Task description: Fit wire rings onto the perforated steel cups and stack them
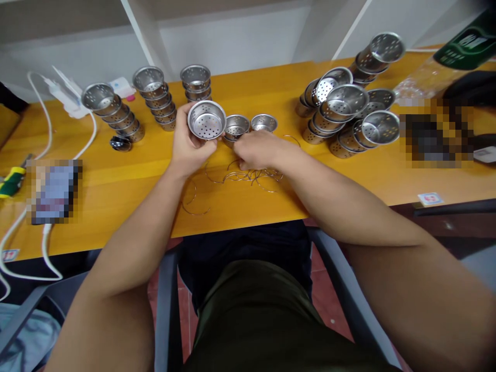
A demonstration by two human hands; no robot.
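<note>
My left hand (189,139) is wrapped around a shiny perforated metal cup (207,121), its open top tilted toward me. Just to the right, my right hand (261,150) is closed, fingers curled down in front of two more perforated cups, one on the left (237,125) and one on the right (264,123). What its fingertips hold, if anything, is hidden. Several thin curved wires (248,176) lie in a loose tangle on the wooden table (147,206) below the hands.
Stacks of perforated cups stand at the left (112,111), behind my left hand (196,80) and at the right (344,106). A plastic bottle (461,49) leans in at far right. A phone (56,191) with a white cable and a screwdriver (13,181) lie at left.
</note>
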